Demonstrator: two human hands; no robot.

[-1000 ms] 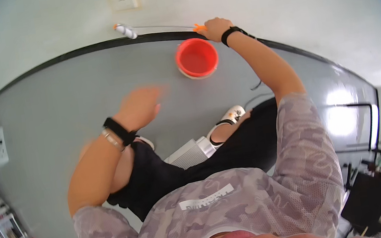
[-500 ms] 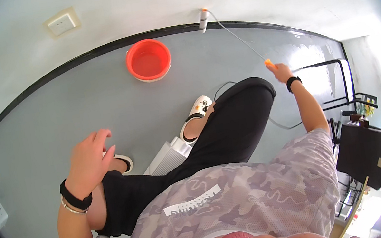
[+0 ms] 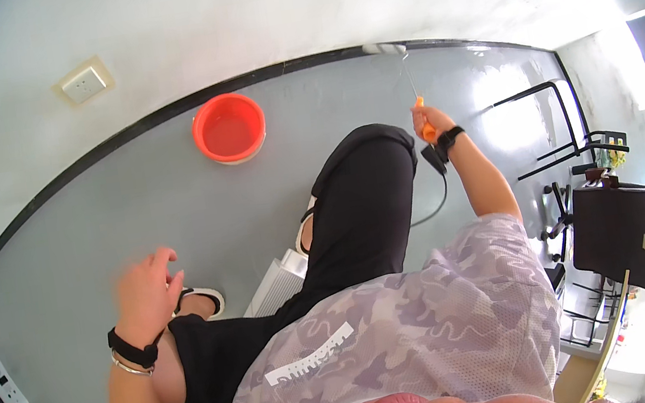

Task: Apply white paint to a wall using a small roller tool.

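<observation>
My right hand (image 3: 432, 120) is wrapped round the orange handle of a paint roller (image 3: 385, 49). A thin bent rod runs from the handle to the pale, motion-blurred roller head, which lies level along the black baseboard (image 3: 294, 65) at the foot of the white wall. My left hand (image 3: 146, 293) hovers beside my left knee, slightly blurred, with loosely curled fingers apart and nothing in them. Ahead on the grey floor stands a red bucket (image 3: 259, 112), its inside red too; whether it holds liquid I cannot tell.
A white ridged box (image 3: 275, 285) sits between my feet. By my right wrist hangs a small black box (image 3: 435, 160) on a cable. Black metal frames (image 3: 568, 115) and a dark chair (image 3: 622, 227) are at right. White sockets (image 3: 84, 86) are on the wall; a power strip (image 3: 4, 389) is at left.
The roller head has gone from upright against the wall to level along the baseboard, further right. My right hand has come nearer my knee. The whole view has shifted slightly.
</observation>
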